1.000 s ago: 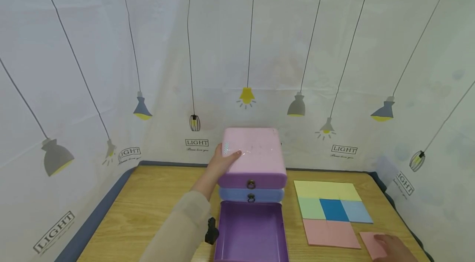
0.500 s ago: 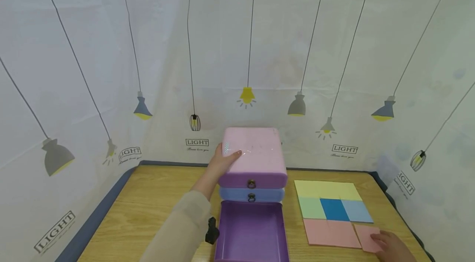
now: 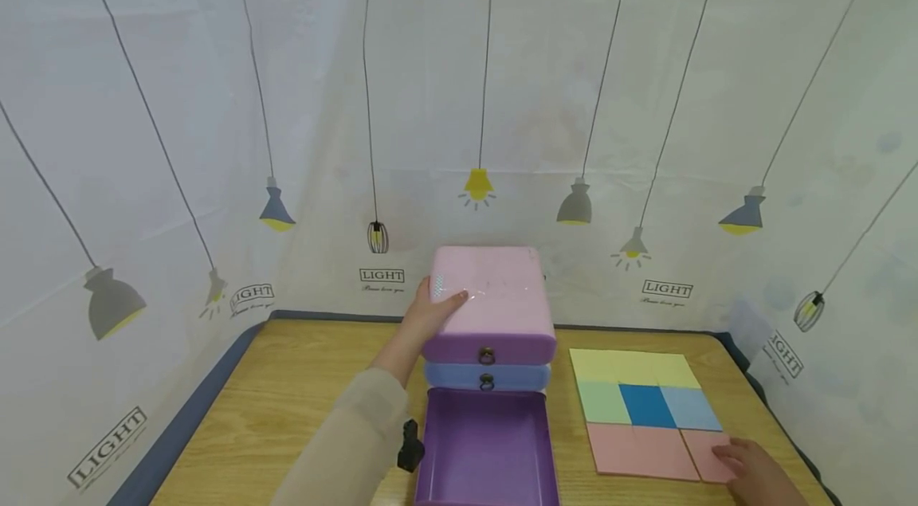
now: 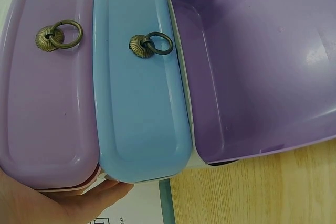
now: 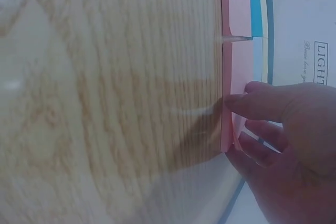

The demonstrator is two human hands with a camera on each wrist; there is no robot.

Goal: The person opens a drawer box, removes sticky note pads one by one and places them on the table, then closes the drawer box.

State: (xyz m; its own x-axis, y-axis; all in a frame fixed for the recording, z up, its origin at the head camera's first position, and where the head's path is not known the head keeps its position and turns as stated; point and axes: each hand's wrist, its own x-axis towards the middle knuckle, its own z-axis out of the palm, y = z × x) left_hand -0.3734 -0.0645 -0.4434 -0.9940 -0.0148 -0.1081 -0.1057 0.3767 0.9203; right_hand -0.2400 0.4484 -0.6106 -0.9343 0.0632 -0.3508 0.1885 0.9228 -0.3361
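A small drawer cabinet [image 3: 495,283] with a pink top stands at the back of the table. My left hand [image 3: 428,321] grips its left side, thumb on the top and fingers down the side. The cabinet's upper purple drawer and blue drawer [image 4: 142,87] are closed; both have brass ring pulls. Its lowest purple drawer [image 3: 488,446] is pulled out, with nothing visible inside. At the right, my right hand [image 3: 760,472] pinches the outer edge of a small pink sticky note pad [image 3: 701,446], lying flat beside a wider pink pad [image 3: 638,450] with a thin gap between.
Above the pink pads lie a light green pad [image 3: 602,402], a dark blue pad [image 3: 645,405], a light blue pad [image 3: 688,408] and a yellow strip [image 3: 634,366], edge to edge. A lamp-printed cloth [image 3: 308,92] encloses the wooden table [image 3: 287,394] at the back and sides.
My right hand has slid the small pink pad up and left, straightening it alongside the wider pink pad. My left hand and the cabinet have stayed put.
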